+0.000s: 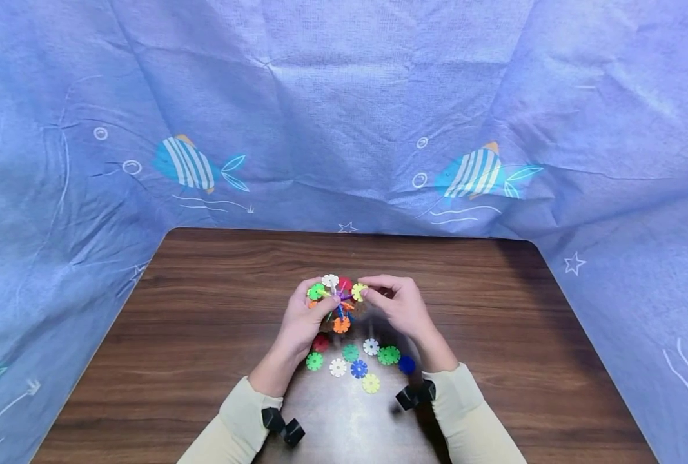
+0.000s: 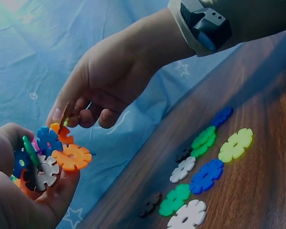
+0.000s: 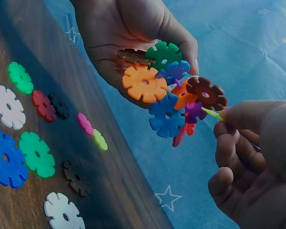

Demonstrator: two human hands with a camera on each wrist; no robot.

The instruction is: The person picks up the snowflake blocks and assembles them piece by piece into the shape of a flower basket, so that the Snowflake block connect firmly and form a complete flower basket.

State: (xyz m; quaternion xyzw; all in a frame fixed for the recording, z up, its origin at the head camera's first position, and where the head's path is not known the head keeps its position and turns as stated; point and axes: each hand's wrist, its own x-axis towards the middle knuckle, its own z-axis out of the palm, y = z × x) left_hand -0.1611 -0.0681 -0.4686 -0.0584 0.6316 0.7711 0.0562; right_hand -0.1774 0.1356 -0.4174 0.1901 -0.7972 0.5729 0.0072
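Observation:
My left hand holds a ball-like cluster of slotted plastic snowflake discs, joined edge to edge in orange, blue, green, brown, purple, red and white. Its thumb lies across the near side of the cluster. Between thumb and forefinger, my right hand pinches a yellow snowflake disc. Seen edge-on in the right wrist view, this yellow disc meets the cluster's right side close to a purple disc and a brown disc. The left palm and fingers hide part of the cluster.
Loose discs lie on the brown wooden table below the hands, among them a blue disc, a white disc, a yellow disc and a green pair. A blue fish-print cloth hangs behind the table and along both sides.

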